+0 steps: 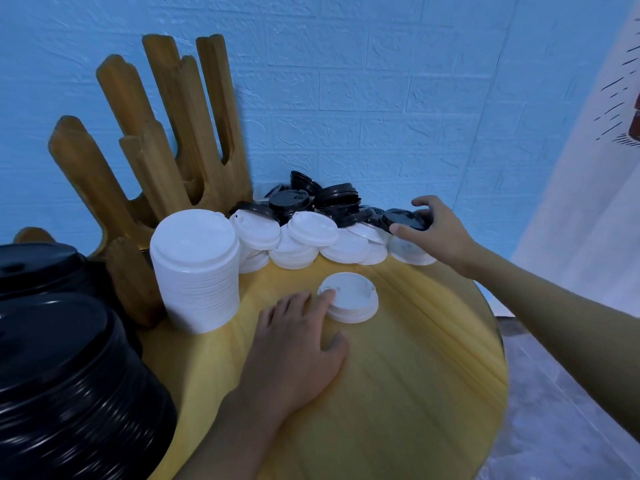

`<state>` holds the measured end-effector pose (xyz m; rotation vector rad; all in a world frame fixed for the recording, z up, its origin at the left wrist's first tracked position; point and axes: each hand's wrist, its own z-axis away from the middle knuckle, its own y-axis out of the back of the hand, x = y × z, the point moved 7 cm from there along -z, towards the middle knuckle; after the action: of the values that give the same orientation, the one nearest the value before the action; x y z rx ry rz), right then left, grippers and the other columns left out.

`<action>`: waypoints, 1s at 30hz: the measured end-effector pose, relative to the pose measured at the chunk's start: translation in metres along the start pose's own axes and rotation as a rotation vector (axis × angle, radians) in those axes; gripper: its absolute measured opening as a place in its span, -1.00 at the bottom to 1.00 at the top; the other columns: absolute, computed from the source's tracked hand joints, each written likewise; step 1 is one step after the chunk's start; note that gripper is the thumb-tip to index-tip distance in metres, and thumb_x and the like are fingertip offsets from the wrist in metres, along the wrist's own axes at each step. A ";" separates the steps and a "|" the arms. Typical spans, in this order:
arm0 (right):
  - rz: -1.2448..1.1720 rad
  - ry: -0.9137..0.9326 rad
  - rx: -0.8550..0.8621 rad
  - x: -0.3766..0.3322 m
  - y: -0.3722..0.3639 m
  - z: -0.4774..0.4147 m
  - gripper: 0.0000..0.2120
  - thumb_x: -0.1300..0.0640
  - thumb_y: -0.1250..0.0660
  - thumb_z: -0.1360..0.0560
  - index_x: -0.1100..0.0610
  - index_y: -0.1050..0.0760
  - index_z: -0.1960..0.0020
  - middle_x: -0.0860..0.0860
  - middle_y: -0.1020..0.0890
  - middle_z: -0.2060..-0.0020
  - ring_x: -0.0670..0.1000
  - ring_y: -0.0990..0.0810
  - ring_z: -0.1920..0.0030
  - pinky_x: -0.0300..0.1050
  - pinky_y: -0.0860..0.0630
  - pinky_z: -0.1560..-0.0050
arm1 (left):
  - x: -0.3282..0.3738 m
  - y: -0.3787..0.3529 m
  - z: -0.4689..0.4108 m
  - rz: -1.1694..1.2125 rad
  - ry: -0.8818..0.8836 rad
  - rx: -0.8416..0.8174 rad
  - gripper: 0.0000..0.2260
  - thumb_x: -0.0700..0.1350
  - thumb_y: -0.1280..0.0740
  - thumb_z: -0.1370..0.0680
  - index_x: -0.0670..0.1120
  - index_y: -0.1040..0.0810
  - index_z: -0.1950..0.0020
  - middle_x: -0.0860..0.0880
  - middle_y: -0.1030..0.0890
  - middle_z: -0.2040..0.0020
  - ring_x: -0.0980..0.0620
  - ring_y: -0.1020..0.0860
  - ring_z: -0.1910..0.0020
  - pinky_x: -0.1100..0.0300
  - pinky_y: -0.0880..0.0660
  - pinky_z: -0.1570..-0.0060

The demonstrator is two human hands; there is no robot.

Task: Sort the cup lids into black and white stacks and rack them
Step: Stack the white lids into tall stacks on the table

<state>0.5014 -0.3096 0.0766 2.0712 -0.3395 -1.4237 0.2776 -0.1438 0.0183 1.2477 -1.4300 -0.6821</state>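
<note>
Head view: left hand (294, 344) flat against white lid (350, 301), right hand (441, 232) round black lid (408, 219).

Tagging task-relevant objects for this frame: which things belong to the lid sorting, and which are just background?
Job: left hand touching white lid; right hand gripping black lid; white stack; black stacks; mixed lid pile; wooden rack.
Lying about: table; blue wall; white fabric.
</note>
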 end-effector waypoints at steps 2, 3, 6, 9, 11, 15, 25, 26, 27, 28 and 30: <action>-0.050 0.064 -0.044 -0.013 -0.001 0.027 -0.41 -0.12 -0.52 -0.38 -0.08 -0.34 -0.31 -0.07 -0.56 -0.16 -0.02 -0.53 -0.16 0.01 -0.43 -0.28 | -0.001 0.001 0.001 0.021 0.001 0.013 -0.38 0.23 -0.15 -0.59 0.21 0.03 -0.58 0.14 -0.19 -0.55 0.12 -0.12 -0.53 0.07 0.02 -0.51; -0.038 0.106 -0.080 -0.020 -0.005 0.042 -0.43 -0.09 -0.52 -0.39 -0.11 -0.34 -0.30 -0.11 -0.55 -0.16 -0.05 -0.53 -0.17 -0.07 -0.43 -0.26 | -0.001 0.002 0.001 0.038 0.002 0.021 -0.35 0.24 -0.17 -0.57 0.21 0.06 -0.58 0.14 -0.19 -0.54 0.11 -0.13 -0.52 0.07 0.01 -0.50; 0.045 0.187 -0.227 -0.035 -0.027 0.084 -0.39 -0.08 -0.54 -0.36 -0.15 -0.32 -0.31 -0.20 -0.53 -0.14 -0.20 -0.50 -0.13 -0.46 -0.33 -0.12 | 0.001 0.005 0.001 0.111 -0.018 0.039 -0.22 0.29 -0.26 -0.52 0.24 0.16 -0.57 0.14 -0.17 -0.54 0.11 -0.16 -0.51 0.05 -0.05 -0.49; -0.008 0.232 -0.304 -0.042 -0.045 0.105 -0.35 -0.07 -0.57 -0.33 -0.18 -0.32 -0.30 -0.16 -0.53 -0.19 -0.20 -0.49 -0.21 -0.38 -0.36 -0.21 | 0.005 0.011 0.004 0.212 -0.055 0.077 -0.16 0.34 -0.32 -0.47 0.27 0.16 -0.56 0.18 -0.17 -0.52 0.16 -0.18 -0.48 0.08 -0.12 -0.44; -0.050 0.242 -0.353 -0.050 -0.053 0.113 -0.36 -0.05 -0.58 -0.34 -0.20 -0.33 -0.29 -0.19 -0.53 -0.18 -0.26 -0.48 -0.20 -0.34 -0.38 -0.21 | 0.007 0.016 0.007 0.258 -0.078 0.121 -0.21 0.36 -0.32 -0.45 0.27 0.02 -0.55 0.20 -0.24 -0.47 0.20 -0.24 -0.42 0.09 -0.17 -0.40; -0.101 0.268 -0.514 -0.062 -0.069 0.117 -0.41 -0.07 -0.52 -0.41 -0.13 -0.36 -0.35 -0.15 -0.54 -0.21 -0.24 -0.48 -0.25 -0.26 -0.41 -0.29 | 0.003 0.023 0.010 0.388 -0.059 0.164 -0.42 0.32 -0.34 -0.43 0.18 -0.38 -0.41 0.21 -0.43 -0.30 0.23 -0.39 -0.27 0.13 -0.41 -0.31; 0.360 0.350 -0.048 -0.071 -0.057 0.021 -0.59 -0.08 -0.36 -0.51 0.02 -0.46 -0.32 -0.03 -0.52 -0.25 0.05 -0.42 -0.28 0.06 -0.32 -0.28 | -0.013 0.030 0.045 0.425 0.090 0.224 -0.57 0.05 -0.48 -0.43 0.20 -0.41 -0.23 0.18 -0.31 -0.20 0.26 -0.38 -0.19 0.59 -0.27 -0.08; 0.412 0.347 -0.029 -0.067 -0.060 0.013 -0.58 -0.09 -0.36 -0.51 0.02 -0.45 -0.32 -0.02 -0.51 -0.26 0.07 -0.40 -0.29 0.07 -0.30 -0.28 | -0.014 0.029 0.048 0.403 0.103 0.220 -0.57 0.06 -0.48 -0.42 0.21 -0.40 -0.22 0.19 -0.28 -0.20 0.24 -0.37 -0.19 0.57 -0.27 -0.08; 0.430 0.334 -0.002 -0.064 -0.061 0.006 -0.57 -0.09 -0.37 -0.50 0.02 -0.45 -0.32 0.00 -0.49 -0.27 0.09 -0.39 -0.30 0.08 -0.29 -0.27 | -0.016 0.030 0.050 0.390 0.115 0.228 -0.58 0.06 -0.48 -0.42 0.21 -0.39 -0.20 0.20 -0.26 -0.18 0.22 -0.37 -0.19 0.53 -0.27 -0.08; 0.423 0.310 0.031 -0.061 -0.060 0.000 -0.56 -0.09 -0.37 -0.50 0.02 -0.44 -0.33 0.03 -0.47 -0.28 0.10 -0.37 -0.30 0.08 -0.28 -0.27 | -0.018 0.030 0.051 0.382 0.126 0.241 -0.58 0.05 -0.48 -0.41 0.21 -0.38 -0.18 0.20 -0.25 -0.15 0.20 -0.37 -0.18 0.48 -0.28 -0.09; 0.359 0.229 0.063 -0.057 -0.057 -0.011 -0.50 -0.11 -0.40 -0.48 -0.01 -0.40 -0.36 0.08 -0.39 -0.32 0.13 -0.35 -0.32 0.09 -0.29 -0.31 | -0.019 0.031 0.051 0.343 0.138 0.264 -0.58 0.05 -0.49 -0.40 0.18 -0.38 -0.15 0.17 -0.24 -0.12 0.15 -0.38 -0.16 0.38 -0.29 -0.13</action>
<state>0.4822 -0.2310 0.0884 2.0692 -0.6306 -0.9670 0.2172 -0.1275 0.0263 1.1815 -1.6030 -0.1754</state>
